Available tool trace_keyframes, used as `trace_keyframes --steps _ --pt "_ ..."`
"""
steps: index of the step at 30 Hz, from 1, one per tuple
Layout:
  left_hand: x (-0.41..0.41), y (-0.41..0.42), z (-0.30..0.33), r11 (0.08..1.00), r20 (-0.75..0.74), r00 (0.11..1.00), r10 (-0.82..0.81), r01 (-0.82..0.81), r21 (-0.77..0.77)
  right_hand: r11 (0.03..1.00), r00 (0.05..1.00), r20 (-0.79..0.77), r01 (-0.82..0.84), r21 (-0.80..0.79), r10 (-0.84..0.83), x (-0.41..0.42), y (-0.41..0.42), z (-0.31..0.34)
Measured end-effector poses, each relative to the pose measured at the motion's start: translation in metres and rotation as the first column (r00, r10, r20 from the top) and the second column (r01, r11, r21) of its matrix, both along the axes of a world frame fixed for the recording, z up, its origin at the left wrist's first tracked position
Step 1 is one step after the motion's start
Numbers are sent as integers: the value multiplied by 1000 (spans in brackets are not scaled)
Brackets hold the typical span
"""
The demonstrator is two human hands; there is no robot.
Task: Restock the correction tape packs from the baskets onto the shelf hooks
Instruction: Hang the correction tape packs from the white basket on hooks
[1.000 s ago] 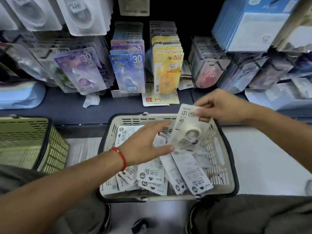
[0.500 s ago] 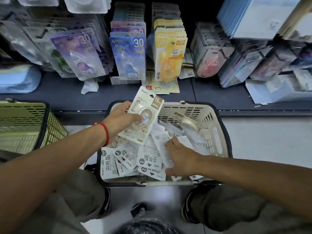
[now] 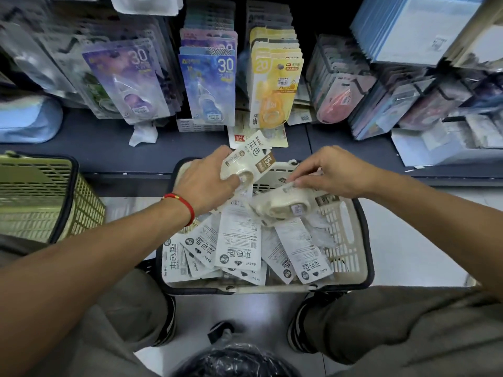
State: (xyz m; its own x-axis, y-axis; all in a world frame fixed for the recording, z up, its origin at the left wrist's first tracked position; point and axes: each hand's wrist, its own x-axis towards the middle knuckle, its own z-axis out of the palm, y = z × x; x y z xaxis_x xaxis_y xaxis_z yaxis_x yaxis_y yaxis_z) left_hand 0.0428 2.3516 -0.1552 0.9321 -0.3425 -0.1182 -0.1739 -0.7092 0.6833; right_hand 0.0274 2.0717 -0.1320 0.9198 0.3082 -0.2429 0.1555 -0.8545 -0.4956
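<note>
Two hands, two packs up! Left hand grips one glossy 15m correction tape pack, right hand pinches another pack beside it. Below both grips: slotted beige plastic basket w/ approx. ten flat packs. Green basket far left.

Dim shelves, glossy floor glare, edges warped
</note>
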Motion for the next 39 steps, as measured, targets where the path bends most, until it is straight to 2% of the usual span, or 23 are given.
trace_keyframes --steps 2,3,5,7,9,11,13,14,16,18,20,24,27,30,32,36,39 --pt "0 1 1 997 71 997 -22 17 71 1000 1000 17 9 29 -10 -1 1 -1" --pt "1 1 2 999 36 999 -21 19 45 997 999 31 25 70 -27 -2 4 -2" --pt "0 -2 3 992 -195 981 -11 -13 -123 983 993 76 74 167 -88 -5 14 -4" --pt "-5 -6 2 964 -427 899 -94 -25 -265 971 972 180 113 212 -153 -8 28 -10" --pt "-11 -8 -8 947 -515 831 -210 43 -317 961 937 261 179 210 -232 -11 39 -24" --pt "-14 -4 -20 957 -546 813 -204 47 -287 948 907 289 264 178 -307 -17 44 -41" --pt "-10 4 -27 976 -554 826 -101 -27 -218 950 931 192 313 11 -309 -25 37 -58" --pt "-6 10 -31 981 -558 828 -49 -66 -185 953 965 60 262 -150 -256 -32 31 -68" --pt "3 20 -34 983 -556 831 25 -120 -136 914 959 -280 -72 -400 -47 -52 22 -89" --pt "8 25 -35 973 -557 829 58 -172 -154 814 882 -459 -340 -470 104 -74 23 -106" --pt "9 26 -33 964 -536 841 72 -196 -179 789 865 -482 -390 -475 138 -86 26 -116" --pt "12 25 -30 957 -471 878 89 -207 -204 894 871 -474 -311 -323 131 -60 15 -82" --pt "16 23 -25 957 -406 907 112 -208 -202 972 927 -366 -154 -178 80 -33 -8 -41" --pt "17 19 -23 945 -375 918 132 -231 -233 998 973 -228 -50 -49 37 -15 -21 -7" --pt "17 18 -23 951 -354 926 134 -220 -217 987 978 -197 -94 -131 67 -7 -16 -1" --pt "12 16 -26 962 -364 924 118 -198 -190 874 879 -469 -291 -389 84 -28 6 -44" --pt "8 17 -28 961 -383 916 114 -200 -190 798 844 -535 -347 -493 37 -70 20 -93"
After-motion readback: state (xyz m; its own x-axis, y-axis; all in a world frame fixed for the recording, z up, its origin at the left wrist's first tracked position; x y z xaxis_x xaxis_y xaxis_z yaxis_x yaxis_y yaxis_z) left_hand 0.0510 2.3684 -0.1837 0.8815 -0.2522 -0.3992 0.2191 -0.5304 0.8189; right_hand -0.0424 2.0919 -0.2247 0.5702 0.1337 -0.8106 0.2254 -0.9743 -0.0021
